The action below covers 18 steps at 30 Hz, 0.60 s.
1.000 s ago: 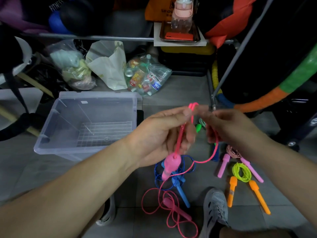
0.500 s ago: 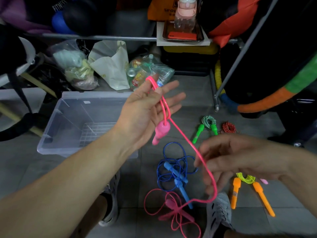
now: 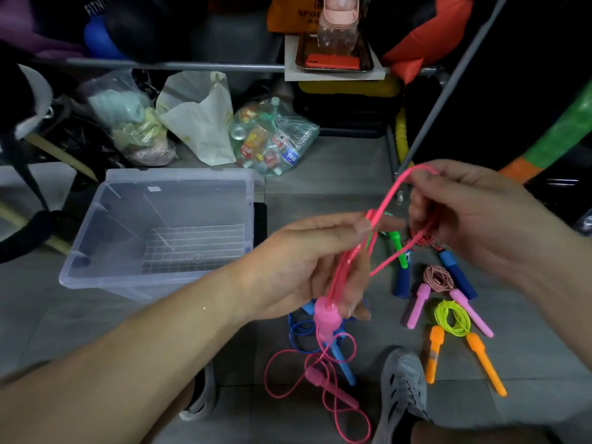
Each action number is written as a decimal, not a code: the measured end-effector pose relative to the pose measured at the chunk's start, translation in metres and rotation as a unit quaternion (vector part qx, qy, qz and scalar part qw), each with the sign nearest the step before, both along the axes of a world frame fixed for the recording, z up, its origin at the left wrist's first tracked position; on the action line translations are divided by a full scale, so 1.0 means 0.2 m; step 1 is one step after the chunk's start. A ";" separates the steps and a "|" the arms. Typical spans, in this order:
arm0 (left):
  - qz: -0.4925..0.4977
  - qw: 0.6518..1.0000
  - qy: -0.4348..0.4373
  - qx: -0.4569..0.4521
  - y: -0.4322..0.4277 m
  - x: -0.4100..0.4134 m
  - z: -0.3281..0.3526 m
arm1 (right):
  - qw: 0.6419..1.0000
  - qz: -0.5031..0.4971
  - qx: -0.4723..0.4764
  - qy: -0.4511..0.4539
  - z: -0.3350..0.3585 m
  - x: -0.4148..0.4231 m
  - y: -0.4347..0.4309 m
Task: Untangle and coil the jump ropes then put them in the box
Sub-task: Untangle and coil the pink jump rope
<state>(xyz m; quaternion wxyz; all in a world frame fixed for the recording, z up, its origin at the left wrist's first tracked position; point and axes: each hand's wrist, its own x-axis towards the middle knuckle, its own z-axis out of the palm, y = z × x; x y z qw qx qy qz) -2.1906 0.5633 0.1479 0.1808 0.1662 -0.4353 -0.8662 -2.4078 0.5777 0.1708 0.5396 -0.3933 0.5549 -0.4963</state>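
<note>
My left hand (image 3: 315, 267) grips several folded strands of the pink jump rope (image 3: 387, 200), with one pink handle (image 3: 326, 315) hanging below the palm. My right hand (image 3: 474, 219) pinches a loop of the same cord up at the right. The rest of the pink rope and its second handle (image 3: 323, 382) trail loose on the floor. A tangled blue rope (image 3: 301, 331) lies under my left hand. The clear plastic box (image 3: 105, 251) stands to the left, holding no ropes.
Coiled ropes lie on the floor at right: yellow-green cord with orange handles (image 3: 451, 318), striped cord with light pink handles (image 3: 437, 278), a green-handled one (image 3: 398, 248), a blue-handled one (image 3: 451, 267). My grey shoe (image 3: 402, 389) is at the bottom. Bags (image 3: 272, 139) and a metal rack stand behind.
My right hand rose from low near the floor to the upper right, bringing a new loop of pink cord. My left hand dropped lower and closed round the strands.
</note>
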 end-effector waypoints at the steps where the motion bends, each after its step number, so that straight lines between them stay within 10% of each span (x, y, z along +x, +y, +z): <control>1: -0.012 1.000 0.019 0.017 0.00 0.00 0.01 | 0.999 -0.004 0.024 0.033 -0.02 0.00 0.00; 8: 0.125 0.984 0.087 0.094 -0.08 0.02 0.04 | 0.967 0.124 0.177 0.134 -0.12 0.14 0.10; 13: 0.239 0.965 0.096 0.042 -0.18 0.04 0.07 | 0.879 0.326 0.108 0.332 -0.14 0.17 0.17; 18: 0.246 0.961 -0.055 -0.113 -0.17 0.03 0.01 | 0.867 0.448 0.089 0.200 -0.06 0.11 0.17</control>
